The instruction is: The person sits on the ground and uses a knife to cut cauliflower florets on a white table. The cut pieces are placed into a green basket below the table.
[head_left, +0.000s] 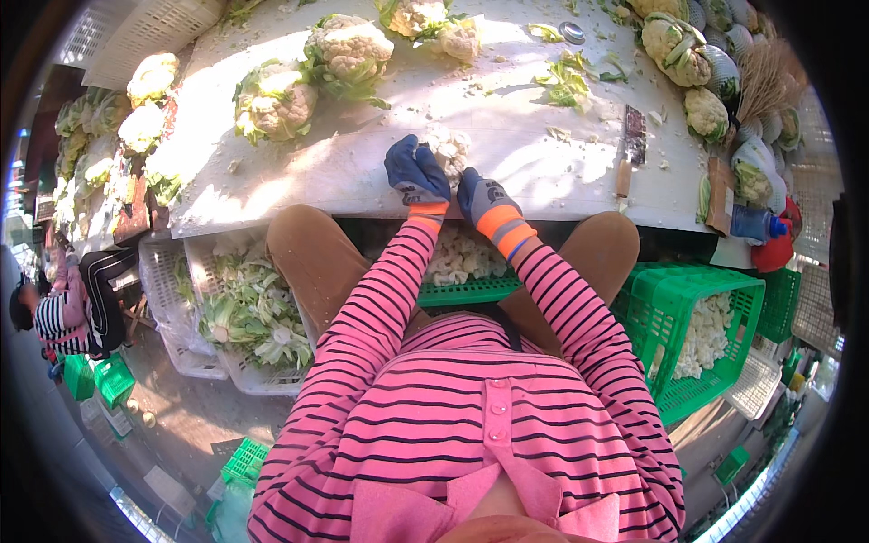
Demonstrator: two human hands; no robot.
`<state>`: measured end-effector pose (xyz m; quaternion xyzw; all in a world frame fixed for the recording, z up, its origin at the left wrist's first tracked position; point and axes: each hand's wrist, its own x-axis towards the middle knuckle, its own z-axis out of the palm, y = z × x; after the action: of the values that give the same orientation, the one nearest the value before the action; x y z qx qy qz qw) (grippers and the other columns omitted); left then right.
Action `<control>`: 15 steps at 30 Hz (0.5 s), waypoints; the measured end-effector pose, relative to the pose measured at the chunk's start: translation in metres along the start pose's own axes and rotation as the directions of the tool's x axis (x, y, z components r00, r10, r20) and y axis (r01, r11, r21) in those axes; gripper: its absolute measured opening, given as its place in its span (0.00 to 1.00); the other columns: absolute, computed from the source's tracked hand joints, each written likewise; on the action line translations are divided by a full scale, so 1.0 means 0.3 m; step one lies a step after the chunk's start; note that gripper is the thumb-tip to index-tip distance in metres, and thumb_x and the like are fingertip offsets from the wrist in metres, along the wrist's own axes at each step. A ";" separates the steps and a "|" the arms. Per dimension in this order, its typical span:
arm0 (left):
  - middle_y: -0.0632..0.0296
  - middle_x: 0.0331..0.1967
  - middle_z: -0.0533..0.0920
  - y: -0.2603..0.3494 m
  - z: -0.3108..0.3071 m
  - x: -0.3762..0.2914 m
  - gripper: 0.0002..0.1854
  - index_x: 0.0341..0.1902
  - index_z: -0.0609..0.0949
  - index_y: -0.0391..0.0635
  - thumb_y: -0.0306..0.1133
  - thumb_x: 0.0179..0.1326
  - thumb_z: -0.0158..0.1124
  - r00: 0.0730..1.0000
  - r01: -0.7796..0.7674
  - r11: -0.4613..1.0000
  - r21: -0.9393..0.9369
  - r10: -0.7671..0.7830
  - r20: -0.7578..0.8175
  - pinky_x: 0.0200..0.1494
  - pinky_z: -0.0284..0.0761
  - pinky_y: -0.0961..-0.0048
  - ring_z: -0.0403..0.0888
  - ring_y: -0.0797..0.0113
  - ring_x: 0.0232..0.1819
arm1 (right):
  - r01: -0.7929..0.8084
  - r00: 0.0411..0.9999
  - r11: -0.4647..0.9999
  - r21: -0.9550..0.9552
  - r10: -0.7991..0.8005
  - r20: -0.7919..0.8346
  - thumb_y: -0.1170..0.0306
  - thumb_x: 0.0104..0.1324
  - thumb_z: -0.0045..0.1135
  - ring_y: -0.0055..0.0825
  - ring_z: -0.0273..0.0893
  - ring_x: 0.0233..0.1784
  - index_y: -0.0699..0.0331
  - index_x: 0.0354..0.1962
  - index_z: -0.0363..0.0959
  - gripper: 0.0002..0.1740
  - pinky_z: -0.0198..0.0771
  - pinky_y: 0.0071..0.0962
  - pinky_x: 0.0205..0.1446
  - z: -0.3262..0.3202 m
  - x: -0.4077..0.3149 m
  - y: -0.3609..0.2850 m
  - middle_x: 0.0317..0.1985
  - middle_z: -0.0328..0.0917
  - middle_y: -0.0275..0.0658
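Note:
A broken piece of cauliflower [448, 151] rests at the table's near side, between my two gloved hands. My left hand [417, 171], in a blue and grey glove with an orange cuff, curls its fingers against the left of the piece. From the lower right, the fingertips of my right hand [485, 195], gloved alike, pinch at its near edge. The undersides of both grips are hidden. Below my wrists, a green crate [468, 290] holds loose white florets [461, 254] between my knees. A cleaver [635, 132] with a wooden handle lies to the right on the white tabletop [326, 180].
Whole cauliflowers [278, 102] stand at the table's far left; netted heads [706, 112] line the right. Leaf scraps [567, 81] and a round metal object [571, 32] lie beyond my hands. Crates of leaves [261, 380] and florets [692, 268] flank my legs. A co-worker [64, 309] sits far left.

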<state>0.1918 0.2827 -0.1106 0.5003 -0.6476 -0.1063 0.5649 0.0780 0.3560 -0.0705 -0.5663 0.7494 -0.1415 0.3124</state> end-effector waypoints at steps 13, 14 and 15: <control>0.45 0.45 0.79 -0.097 -0.187 -0.006 0.20 0.61 0.75 0.41 0.35 0.69 0.52 0.903 0.315 0.947 -0.071 -0.276 0.329 0.54 0.73 0.59 0.77 0.49 0.47 | -0.284 0.959 0.652 0.703 0.203 0.200 0.58 0.64 0.53 0.23 0.69 0.20 0.64 0.36 0.74 0.16 0.66 0.29 0.23 0.059 0.033 0.063 0.21 0.72 0.35; 0.47 0.45 0.79 -0.092 -0.190 -0.010 0.20 0.63 0.75 0.45 0.34 0.68 0.53 0.935 0.127 0.991 -0.046 -0.104 0.340 0.53 0.73 0.59 0.77 0.49 0.46 | -0.282 0.959 0.645 0.711 0.204 0.196 0.56 0.65 0.50 0.32 0.75 0.22 0.65 0.39 0.74 0.19 0.70 0.35 0.28 0.083 0.034 0.056 0.23 0.76 0.42; 0.47 0.44 0.78 -0.082 -0.189 -0.018 0.21 0.62 0.75 0.44 0.36 0.67 0.55 0.930 0.070 0.995 -0.069 -0.040 0.365 0.52 0.73 0.59 0.77 0.48 0.46 | -0.251 0.968 0.704 0.665 0.206 0.147 0.57 0.65 0.49 0.37 0.76 0.24 0.65 0.39 0.74 0.19 0.71 0.37 0.30 0.096 0.041 0.048 0.25 0.78 0.45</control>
<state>0.2515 0.2994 -0.1121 0.4666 -0.7216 -0.2389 0.4522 0.0832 0.3532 -0.1046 -0.3203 0.7002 -0.3475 0.5351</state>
